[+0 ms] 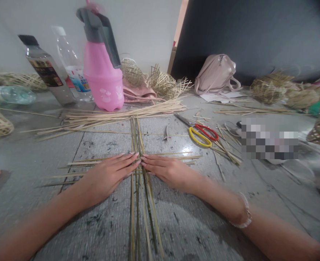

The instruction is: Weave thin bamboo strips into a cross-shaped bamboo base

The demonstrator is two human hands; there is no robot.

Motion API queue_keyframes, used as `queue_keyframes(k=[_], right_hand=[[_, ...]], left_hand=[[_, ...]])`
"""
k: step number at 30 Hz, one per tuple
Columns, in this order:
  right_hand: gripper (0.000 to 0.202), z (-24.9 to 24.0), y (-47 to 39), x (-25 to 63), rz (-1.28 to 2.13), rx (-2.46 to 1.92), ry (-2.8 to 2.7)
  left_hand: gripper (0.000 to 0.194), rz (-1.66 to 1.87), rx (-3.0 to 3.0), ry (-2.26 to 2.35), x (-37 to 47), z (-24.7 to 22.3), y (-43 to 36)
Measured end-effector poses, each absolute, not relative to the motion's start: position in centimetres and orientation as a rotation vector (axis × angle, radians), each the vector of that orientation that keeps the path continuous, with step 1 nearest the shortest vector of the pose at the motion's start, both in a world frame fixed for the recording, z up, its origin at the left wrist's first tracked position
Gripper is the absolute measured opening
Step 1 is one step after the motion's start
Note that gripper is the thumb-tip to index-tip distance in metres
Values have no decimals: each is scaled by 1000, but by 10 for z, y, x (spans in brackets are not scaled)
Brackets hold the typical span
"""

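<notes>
Several long bamboo strips (138,217) run lengthwise toward me over the grey table. Others, crosswise strips (75,164), pass under or over them, forming a cross. My left hand (109,174) lies flat on the left side of the crossing, fingers stretched out. From the right, my right hand (171,170) rests flat on the strips, fingers extended, its fingertips nearly meeting the left ones. The hands hide most of the crossing, so the weave there cannot be made out. A pale bracelet (245,212) circles the right wrist.
Behind the crossing lies a pile of loose strips (127,114). Scissors with red and yellow handles (203,135) lie right of it. A pink spray bottle (104,79), a dark-labelled bottle (47,69) and a woven bamboo piece (165,81) stand farther back. A beige bag (217,74) is behind right.
</notes>
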State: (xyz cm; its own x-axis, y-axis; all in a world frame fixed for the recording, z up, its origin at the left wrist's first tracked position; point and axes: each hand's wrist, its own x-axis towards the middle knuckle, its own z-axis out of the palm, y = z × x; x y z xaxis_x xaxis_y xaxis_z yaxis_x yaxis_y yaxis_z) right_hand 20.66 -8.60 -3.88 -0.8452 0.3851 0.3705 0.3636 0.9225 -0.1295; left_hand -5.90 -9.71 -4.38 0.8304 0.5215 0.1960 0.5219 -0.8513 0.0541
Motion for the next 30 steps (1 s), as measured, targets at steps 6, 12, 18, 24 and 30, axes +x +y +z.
queue_keyframes(k=[6,12,18,24,30], right_hand=[[31,-30,-90,205,20,-716,-2489],[34,-33,-93,205,42,-877,-2538],[45,-33,-95,205,85,-899,-2604],[49,-24,-101,201,75,-1019,-2570],[47,-20,-107,196,152,-1044,-2639]], left_hand=[[44,-302,-2830,-898,-41,-35,-121],[49,-276,-2713,-856,-24,-32,-144],[33,-290,-2781,-1197,-43,-19,-125],[25,-368,-2920,-1741,-54,-15,-115],[29,-28,-3056,-2093,-48,0,-118]])
